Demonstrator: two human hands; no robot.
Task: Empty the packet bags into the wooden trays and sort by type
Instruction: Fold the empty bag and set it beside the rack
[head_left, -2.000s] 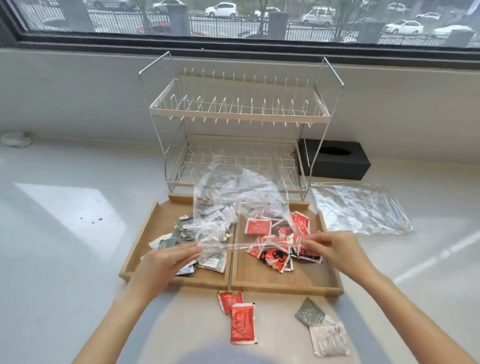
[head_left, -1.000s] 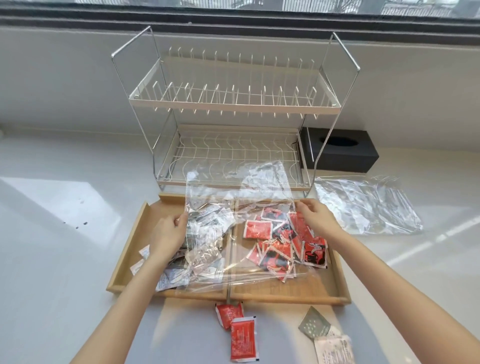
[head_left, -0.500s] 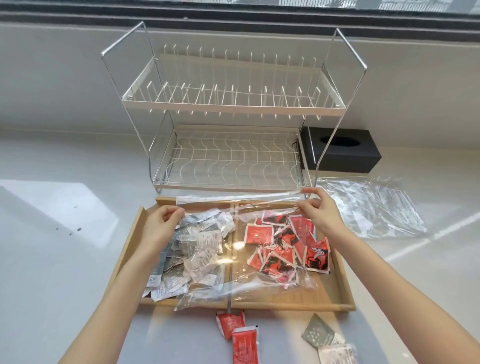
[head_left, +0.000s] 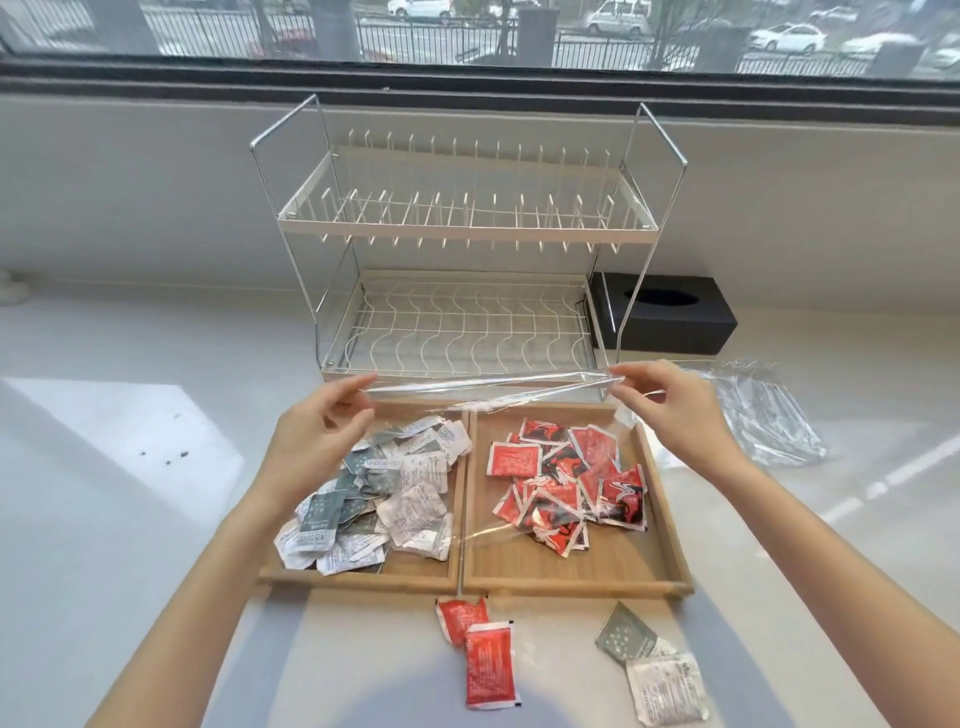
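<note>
Two wooden trays sit side by side. The left tray (head_left: 358, 576) holds a pile of grey and white packets (head_left: 374, 499). The right tray (head_left: 571, 577) holds a pile of red packets (head_left: 566, 483). A clear plastic bag (head_left: 488, 387) is stretched flat above the trays' far edge, its loose end trailing over the red pile. My left hand (head_left: 317, 441) pinches its left end and my right hand (head_left: 670, 410) pinches its right end. In front of the trays lie two red packets (head_left: 480, 652) and two grey and white packets (head_left: 649, 670).
A white two-tier dish rack (head_left: 462, 280) stands just behind the trays. A black tissue box (head_left: 670, 312) sits to its right. Another clear bag (head_left: 763, 410) lies flat right of the trays. A window ledge runs along the back.
Both hands carried the clear bag from the trays' near side over the packets to the far edge and lifted it. The camera view tilted down, then back up.
</note>
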